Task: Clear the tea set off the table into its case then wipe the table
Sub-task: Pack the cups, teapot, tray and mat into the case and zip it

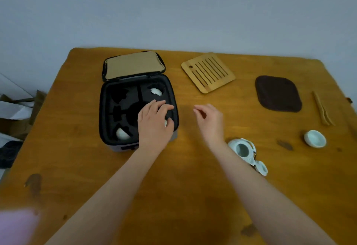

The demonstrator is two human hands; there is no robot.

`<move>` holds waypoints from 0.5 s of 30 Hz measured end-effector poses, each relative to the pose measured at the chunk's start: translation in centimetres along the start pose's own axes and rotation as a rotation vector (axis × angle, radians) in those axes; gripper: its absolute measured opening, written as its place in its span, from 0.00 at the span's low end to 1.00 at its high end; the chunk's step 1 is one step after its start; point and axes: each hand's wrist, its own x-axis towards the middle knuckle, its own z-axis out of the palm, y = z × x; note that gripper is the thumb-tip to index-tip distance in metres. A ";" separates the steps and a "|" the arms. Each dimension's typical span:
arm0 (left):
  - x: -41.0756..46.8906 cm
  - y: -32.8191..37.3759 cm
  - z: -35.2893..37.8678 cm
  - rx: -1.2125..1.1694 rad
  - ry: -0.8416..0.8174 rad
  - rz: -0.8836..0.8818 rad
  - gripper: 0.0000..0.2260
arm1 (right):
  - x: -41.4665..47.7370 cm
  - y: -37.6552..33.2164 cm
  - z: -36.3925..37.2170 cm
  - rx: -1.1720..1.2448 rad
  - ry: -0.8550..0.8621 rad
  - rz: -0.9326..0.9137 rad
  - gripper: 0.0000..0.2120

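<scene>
The wooden counter [193, 196] (dark stains mark its near edge) carries an open black case [102, 113] at the far left. A slatted bamboo tea tray [208, 72] lies beside it, then a dark brown cloth [278, 93] and wooden tongs [323, 109]. Nearer sit a white teacup [315, 138], an open teapot [242, 150] and its lid [261, 168].

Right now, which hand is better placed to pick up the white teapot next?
The right hand, probably. It hovers empty above the table, and the teapot sits close beside its forearm. The left hand is over the open case, on the far side from the teapot.
</scene>
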 end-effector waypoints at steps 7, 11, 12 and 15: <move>-1.1 12.0 5.6 -0.195 -0.161 0.114 0.15 | -3.4 8.6 -8.6 -0.063 0.058 0.036 0.06; -1.7 18.9 10.0 -0.302 -0.274 0.118 0.16 | -4.0 13.8 -13.8 -0.071 0.101 0.133 0.06; -1.9 20.4 11.0 -0.324 -0.301 0.108 0.16 | -4.2 15.2 -15.0 -0.072 0.107 0.165 0.06; -2.5 24.6 14.7 -0.342 -0.363 0.094 0.15 | -4.6 19.7 -18.2 -0.065 0.104 0.280 0.06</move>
